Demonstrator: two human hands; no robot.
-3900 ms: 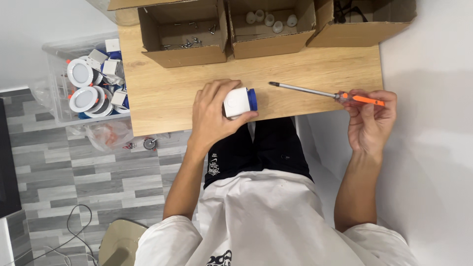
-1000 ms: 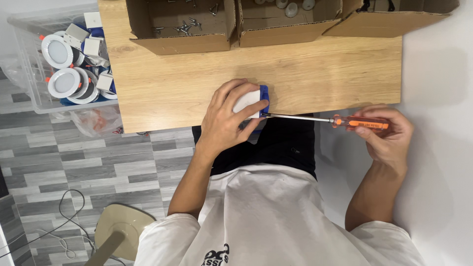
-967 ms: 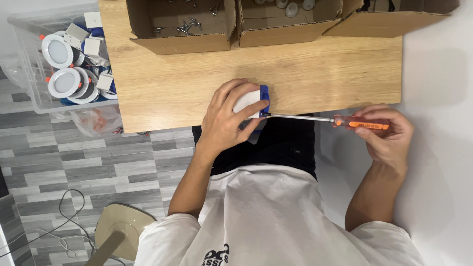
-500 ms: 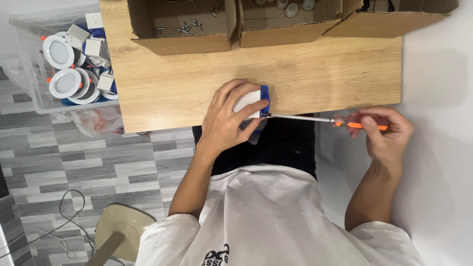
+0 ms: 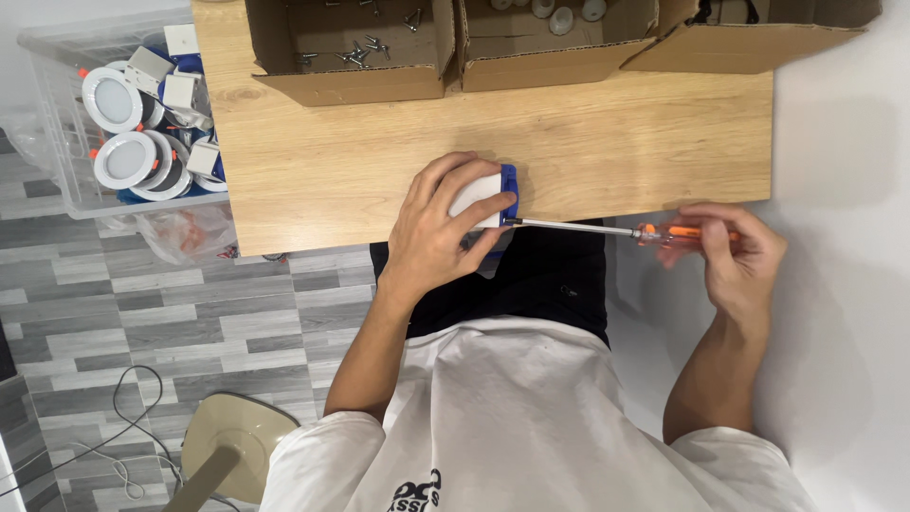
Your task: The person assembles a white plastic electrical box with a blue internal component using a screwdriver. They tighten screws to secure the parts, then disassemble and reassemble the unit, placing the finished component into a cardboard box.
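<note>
My left hand (image 5: 438,228) grips a small white and blue box-shaped part (image 5: 485,197) at the near edge of the wooden table (image 5: 607,142). My right hand (image 5: 732,256) holds the orange handle of a long screwdriver (image 5: 607,228). Its thin metal shaft runs left, and the tip touches the blue side of the part. Both hands sit just above my lap.
Three open cardboard boxes (image 5: 351,47) line the far edge of the table, holding screws and small round parts. A clear plastic bin (image 5: 76,142) on the left holds several round white lamps. A beige stool (image 5: 237,446) stands on the grey floor.
The screwdriver tip stays against the part. My right hand's fingers have shifted slightly on the handle. Compared with the oldest frame, the part and screwdriver have come together at the table edge.
</note>
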